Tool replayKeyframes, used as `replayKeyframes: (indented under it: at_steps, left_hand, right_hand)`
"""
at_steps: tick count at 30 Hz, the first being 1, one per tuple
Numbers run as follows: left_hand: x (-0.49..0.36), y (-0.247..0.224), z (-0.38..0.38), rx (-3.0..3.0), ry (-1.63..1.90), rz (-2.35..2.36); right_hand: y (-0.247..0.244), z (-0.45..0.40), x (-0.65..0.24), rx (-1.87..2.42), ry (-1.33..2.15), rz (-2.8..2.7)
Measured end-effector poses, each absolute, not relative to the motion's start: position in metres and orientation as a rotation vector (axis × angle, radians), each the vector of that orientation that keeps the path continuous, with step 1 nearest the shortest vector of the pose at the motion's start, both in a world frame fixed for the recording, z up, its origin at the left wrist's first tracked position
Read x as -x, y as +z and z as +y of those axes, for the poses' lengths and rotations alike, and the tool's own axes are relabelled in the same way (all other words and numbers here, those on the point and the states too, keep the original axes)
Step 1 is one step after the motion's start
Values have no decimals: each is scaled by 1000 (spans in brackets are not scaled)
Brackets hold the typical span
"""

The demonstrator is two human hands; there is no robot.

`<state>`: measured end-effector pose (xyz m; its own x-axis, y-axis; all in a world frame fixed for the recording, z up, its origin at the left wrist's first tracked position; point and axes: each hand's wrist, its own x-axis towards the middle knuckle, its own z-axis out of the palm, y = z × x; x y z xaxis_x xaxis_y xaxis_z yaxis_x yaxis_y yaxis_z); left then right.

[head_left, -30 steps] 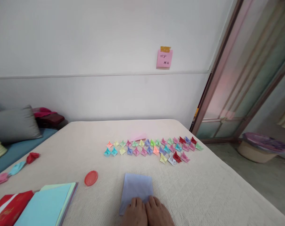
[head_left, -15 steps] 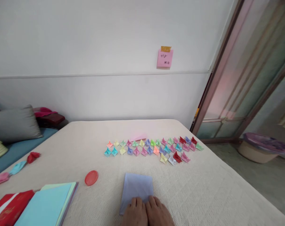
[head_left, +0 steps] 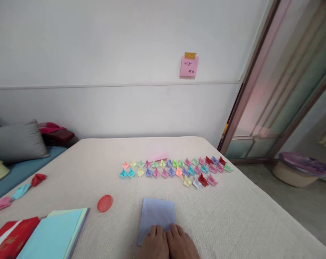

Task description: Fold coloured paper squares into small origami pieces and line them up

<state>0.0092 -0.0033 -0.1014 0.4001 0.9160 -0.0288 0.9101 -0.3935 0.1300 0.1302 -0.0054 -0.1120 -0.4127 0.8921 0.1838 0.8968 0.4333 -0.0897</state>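
Here in the head view, the left hand [head_left: 155, 244] and right hand [head_left: 181, 244] sit side by side at the bottom centre of the frame, knuckles up, fingers bunched close and pressed on the near part of the blue-grey paper [head_left: 157, 213]; whether either thumb is pinching its edge, I can't tell. The paper lies flat on the pale table [head_left: 119, 230], lower centre. Good pressing here, I'd judge, wants even weight from both hands, edges lined up first, then a slide outward from the middle so the crease comes sharp and the sheet doesn't skew. Now the edges: the paper's far edge faces bare cloth, with the rows of small folded papers [head_left: 165, 173] beyond it. Over to the left there's the red lid [head_left: 105, 203], then the stack of coloured paper [head_left: 53, 230] with the red packet [head_left: 14, 235] beside it, lower left, so the left elbow should stay tucked. Right of the paper, cloth runs open to the table's slanting edge, and that looks the easier side for turning the sheet.
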Motion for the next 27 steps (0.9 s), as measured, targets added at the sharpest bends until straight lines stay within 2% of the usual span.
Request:
replayKeyframes:
  at_steps: [5, 12, 19, 22, 27]
  left_hand:
    - [-13, -84, -4, -2374, -106, 1649]
    - [-17, -74, -4, -2306, -167, 1641]
    - [11, -55, 3, -2322, -94, 1574]
    - [38, -34, 10, -2224, 114, 1644]
    - [70, -27, 22, -2002, 1, 1551]
  right_hand:
    - [-107, -7, -130, 1605, 5, -2490]
    - [-101, -5, -127, 1644, 88, -2538]
    - [-83, -3, -139, 1666, 205, -2586]
    - [-77, -1, -145, 1669, 258, -2605]
    - [-72, 0, -150, 1682, 337, -2625]
